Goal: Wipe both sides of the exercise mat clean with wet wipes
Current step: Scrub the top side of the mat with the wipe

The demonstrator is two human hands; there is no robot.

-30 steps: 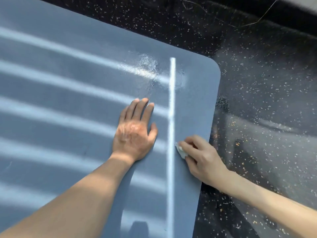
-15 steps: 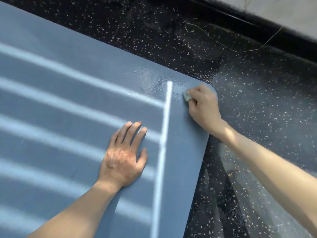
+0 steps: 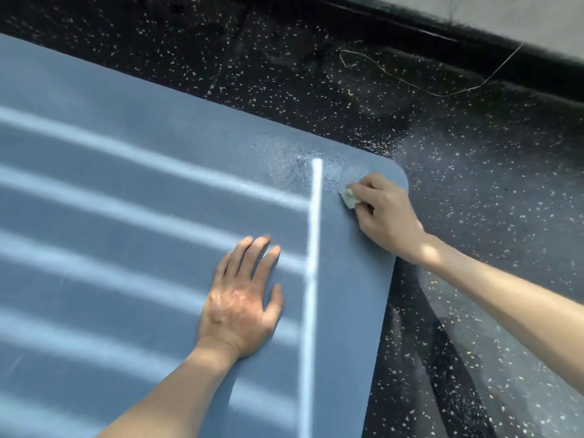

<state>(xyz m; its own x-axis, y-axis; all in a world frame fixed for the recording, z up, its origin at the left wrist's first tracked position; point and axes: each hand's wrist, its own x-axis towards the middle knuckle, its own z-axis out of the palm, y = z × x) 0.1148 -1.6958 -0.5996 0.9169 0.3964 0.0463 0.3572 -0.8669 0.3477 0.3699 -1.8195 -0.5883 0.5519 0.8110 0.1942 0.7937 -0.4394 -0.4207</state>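
My right grip (image 3: 384,213) clenched on a folded wet wipe (image 3: 350,197), pressing it to the blue exercise mat (image 3: 126,153) by its rounded corner, wet sheen (image 3: 294,159) just beyond, my left grip (image 3: 243,298) released, flat on the mat nearer me, speckled floor (image 3: 474,184) under my right wrist.

Black speckled floor (image 3: 474,184), striped sunlight

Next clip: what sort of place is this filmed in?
Likely a gym or workout room, seen at floor level: black flooring flecked with pale chips, a blue-grey exercise mat laid flat on it, and a pale wall at the far edge. Striped sunlight suggests a window nearby.
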